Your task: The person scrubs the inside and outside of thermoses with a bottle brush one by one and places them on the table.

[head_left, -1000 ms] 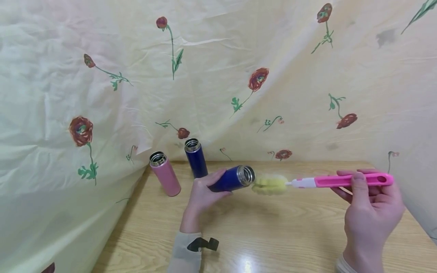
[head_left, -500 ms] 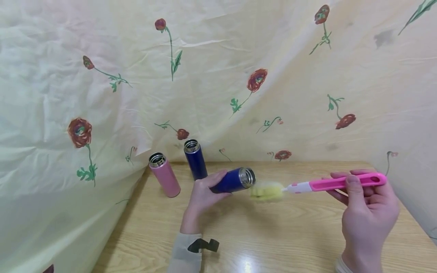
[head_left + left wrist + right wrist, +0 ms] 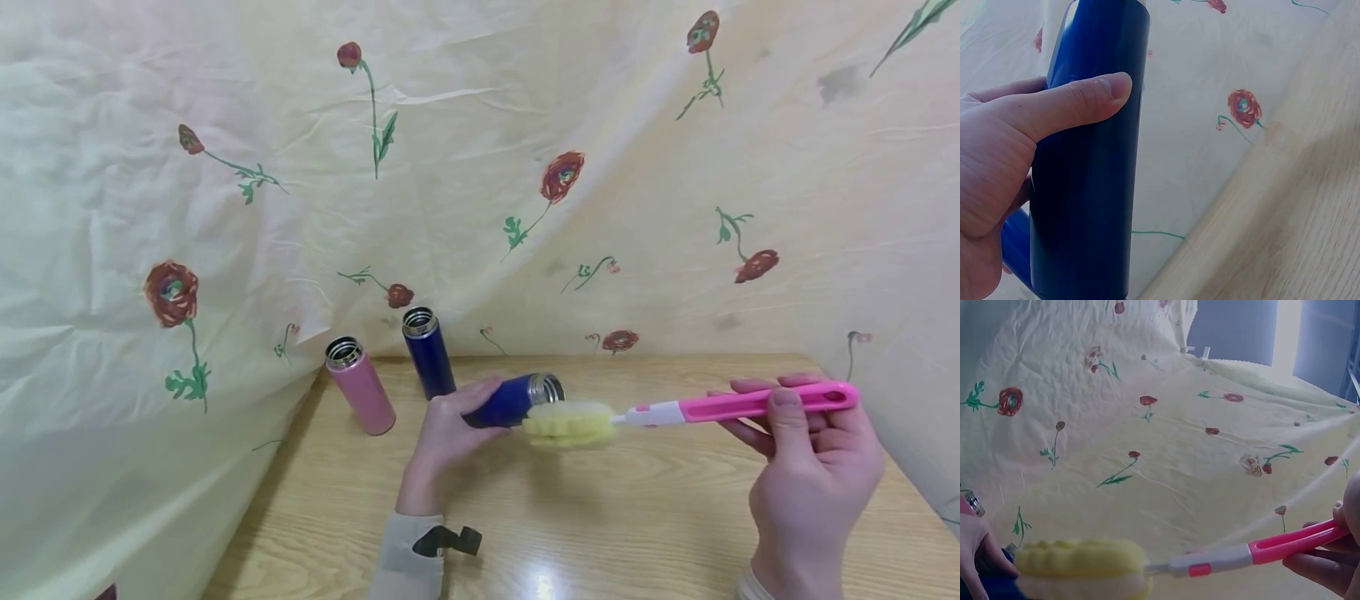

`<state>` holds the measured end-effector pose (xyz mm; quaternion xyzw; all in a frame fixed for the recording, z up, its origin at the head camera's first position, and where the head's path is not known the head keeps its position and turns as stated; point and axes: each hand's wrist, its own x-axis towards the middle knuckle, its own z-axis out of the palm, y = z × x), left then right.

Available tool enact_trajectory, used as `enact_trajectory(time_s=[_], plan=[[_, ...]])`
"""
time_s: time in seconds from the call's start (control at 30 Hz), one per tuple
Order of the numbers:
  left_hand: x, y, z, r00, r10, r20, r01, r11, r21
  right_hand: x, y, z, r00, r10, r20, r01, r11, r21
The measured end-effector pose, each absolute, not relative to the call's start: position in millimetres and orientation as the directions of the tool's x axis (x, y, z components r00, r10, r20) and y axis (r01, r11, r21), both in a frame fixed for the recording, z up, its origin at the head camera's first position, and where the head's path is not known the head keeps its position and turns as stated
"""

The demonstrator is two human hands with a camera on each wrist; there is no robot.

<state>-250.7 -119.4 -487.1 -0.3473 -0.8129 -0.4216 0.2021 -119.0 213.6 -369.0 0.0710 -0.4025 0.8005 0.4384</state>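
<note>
My left hand (image 3: 448, 429) grips a blue bottle (image 3: 1088, 187) round its body, thumb across the side in the left wrist view. In the head view the bottle lies tilted, its open steel mouth (image 3: 551, 388) facing right. My right hand (image 3: 813, 475) pinches the pink handle (image 3: 738, 405) of a bottle brush between thumb and fingers. The brush's yellow sponge head (image 3: 573, 423) points left, outside the bottle, and overlaps the lower edge of its mouth in the head view. The right wrist view shows the sponge head (image 3: 1082, 565) and the white neck (image 3: 1210, 564) sideways.
A pink bottle (image 3: 363, 387) without a lid stands at the left of the wooden table (image 3: 615, 517). Beside it stands a second blue bottle (image 3: 430, 354), also lidless. Flowered cloth (image 3: 450, 183) hangs behind and along both sides.
The brush has moved left and slightly down, so its sponge head now overlaps the bottle's mouth. My left hand keeps hold of the blue bottle, nearly in the same spot.
</note>
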Motion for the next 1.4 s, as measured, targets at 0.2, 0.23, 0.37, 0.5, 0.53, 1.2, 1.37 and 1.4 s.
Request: enact_trajectory(time_s=[0.2,0.23,0.37,0.5,0.53,1.2,1.37,1.4], plan=[[-251,-117,-486,-0.653,0.432,0.622,0.757,0.366,0.541,-120,210,-367,-0.588,0.67,0.453,-0.779,-0.321,-0.538],[-250,-117,-486,-0.648,0.435,0.625,0.762,0.359,0.539,-121,210,-368,-0.586,0.676,0.447,-0.782,-0.326,-0.532],[-250,-116,-487,-0.635,0.442,0.634,0.773,0.357,0.525,-122,211,-368,-0.579,0.703,0.413,-0.79,-0.359,-0.497],[-249,-115,-487,-0.628,0.451,0.634,0.778,0.37,0.507,-123,210,-366,-0.556,0.724,0.408,-0.803,-0.342,-0.488],[-249,-115,-487,-0.626,0.452,0.635,0.779,0.372,0.504,-123,210,-366,-0.547,0.73,0.41,-0.807,-0.329,-0.49],[-241,-100,-480,-0.875,0.221,0.431,0.48,0.272,0.834,-128,213,-363,-0.396,0.863,0.315,-0.894,-0.283,-0.347],[-241,-86,-478,-0.925,0.184,0.331,0.353,0.103,0.93,-133,227,-366,-0.525,0.836,0.162,-0.842,-0.481,-0.244],[-240,-84,-477,-0.929,0.187,0.319,0.336,0.067,0.94,-134,232,-368,-0.568,0.811,0.137,-0.815,-0.532,-0.231]])
